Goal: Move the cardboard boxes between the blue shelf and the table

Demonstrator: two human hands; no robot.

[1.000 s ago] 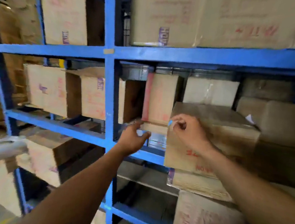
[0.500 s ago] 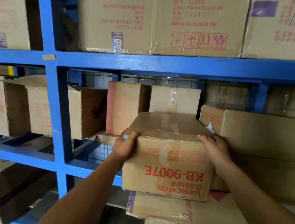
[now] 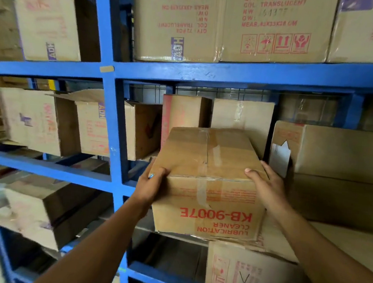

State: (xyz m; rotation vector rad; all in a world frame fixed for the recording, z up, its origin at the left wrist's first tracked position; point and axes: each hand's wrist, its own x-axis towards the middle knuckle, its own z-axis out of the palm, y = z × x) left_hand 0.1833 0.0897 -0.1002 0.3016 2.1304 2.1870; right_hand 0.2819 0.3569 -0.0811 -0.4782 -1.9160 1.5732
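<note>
A taped cardboard box [image 3: 209,184] printed upside down with "KB-9007E LUBRICATION CLEANER" sits at the front of the middle level of the blue shelf [image 3: 187,73], on top of a flattened carton. My left hand [image 3: 152,183] grips its upper left front corner, thumb over the top edge. My right hand [image 3: 265,184] grips the upper right corner, fingers down the side and thumb on top. The box juts out past the shelf's front.
More cardboard boxes fill every level: two upright ones [image 3: 217,114] behind the held box, a long one [image 3: 337,154] to its right, large ones [image 3: 231,25] above, others lower [image 3: 250,280] and left [image 3: 38,119]. A blue upright post [image 3: 114,135] stands left of my left hand.
My left hand left the shelf beam and took the box's left corner; my right hand shifted from the left corner to the right. The box now sits closer to me.
</note>
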